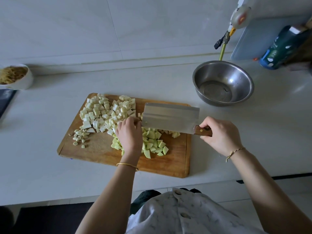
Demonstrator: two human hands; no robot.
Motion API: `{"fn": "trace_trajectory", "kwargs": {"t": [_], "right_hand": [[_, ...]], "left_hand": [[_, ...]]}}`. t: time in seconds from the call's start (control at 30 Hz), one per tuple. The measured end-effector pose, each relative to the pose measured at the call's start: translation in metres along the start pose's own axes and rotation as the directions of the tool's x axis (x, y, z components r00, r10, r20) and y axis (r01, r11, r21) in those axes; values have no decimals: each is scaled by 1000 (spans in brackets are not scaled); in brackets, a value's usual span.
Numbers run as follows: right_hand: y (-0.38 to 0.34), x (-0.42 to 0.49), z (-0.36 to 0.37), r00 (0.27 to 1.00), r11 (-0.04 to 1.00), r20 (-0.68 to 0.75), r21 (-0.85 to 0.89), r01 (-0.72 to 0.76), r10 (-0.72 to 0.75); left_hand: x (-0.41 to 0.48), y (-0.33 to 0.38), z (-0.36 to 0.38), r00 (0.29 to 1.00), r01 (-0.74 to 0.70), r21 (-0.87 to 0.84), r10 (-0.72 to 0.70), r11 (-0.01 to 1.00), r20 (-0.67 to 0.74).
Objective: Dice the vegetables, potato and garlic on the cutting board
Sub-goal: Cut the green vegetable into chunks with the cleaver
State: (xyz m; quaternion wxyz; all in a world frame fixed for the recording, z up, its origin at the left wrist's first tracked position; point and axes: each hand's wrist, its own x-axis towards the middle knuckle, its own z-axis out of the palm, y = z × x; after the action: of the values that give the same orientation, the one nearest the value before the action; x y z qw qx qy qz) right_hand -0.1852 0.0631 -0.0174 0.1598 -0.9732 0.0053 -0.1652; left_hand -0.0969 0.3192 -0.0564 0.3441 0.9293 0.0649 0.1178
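Note:
A wooden cutting board (pixel 94 149) lies on the counter. White diced cubes (pixel 104 112) are heaped on its far left part. Pale green chunks (pixel 154 144) lie in the middle, and small garlic pieces (pixel 80 135) sit at the left. My right hand (pixel 219 134) grips the wooden handle of a broad cleaver (pixel 170 118), whose blade stands tilted over the green chunks. My left hand (pixel 130 134) rests curled among the pieces, fingertips against the blade's left end; what is under the hand is hidden.
A steel bowl (pixel 222 82) stands behind the board to the right. A white bowl of noodles (pixel 16 76) is at the far left edge. A blue bottle (pixel 278 51), a pale board (pixel 249 39) and a gas valve hose (pixel 223 46) stand against the back wall.

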Motion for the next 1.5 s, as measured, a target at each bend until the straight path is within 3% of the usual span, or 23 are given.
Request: {"fn": "trace_trajectory", "kwargs": {"t": [0.3, 0.4, 0.53, 0.83, 0.87, 0.93, 1.07, 1.17, 1.5], "right_hand": [[-6, 16, 7, 993, 995, 75, 41, -92, 89], [-10, 22, 10, 992, 994, 92, 61, -89, 83], [-17, 24, 13, 989, 989, 118, 109, -96, 83], [-25, 27, 11, 971, 974, 177, 127, -186, 162], [-25, 28, 10, 966, 969, 187, 133, -206, 180], [-27, 30, 8, 959, 962, 197, 141, -233, 203], [-32, 38, 6, 955, 963, 204, 118, -241, 214], [-37, 46, 10, 954, 966, 209, 104, -238, 213], [-50, 105, 28, 963, 984, 230, 80, -159, 137]], "left_hand": [[4, -10, -10, 995, 22, 40, -26, 999, 97], [6, -7, -16, 986, 122, -153, -102, 981, 133], [12, 6, -27, 953, 280, -498, -173, 821, 251], [17, -6, -30, 855, 514, -628, -290, 584, 430], [17, -7, -32, 866, 495, -622, -286, 607, 410], [15, -8, -34, 914, 387, -542, -236, 746, 329], [13, -7, -33, 963, 133, -299, -52, 945, 265], [11, -3, -33, 957, 33, -203, 29, 979, 290], [24, -2, -33, 971, 72, -254, -10, 965, 238]]}}
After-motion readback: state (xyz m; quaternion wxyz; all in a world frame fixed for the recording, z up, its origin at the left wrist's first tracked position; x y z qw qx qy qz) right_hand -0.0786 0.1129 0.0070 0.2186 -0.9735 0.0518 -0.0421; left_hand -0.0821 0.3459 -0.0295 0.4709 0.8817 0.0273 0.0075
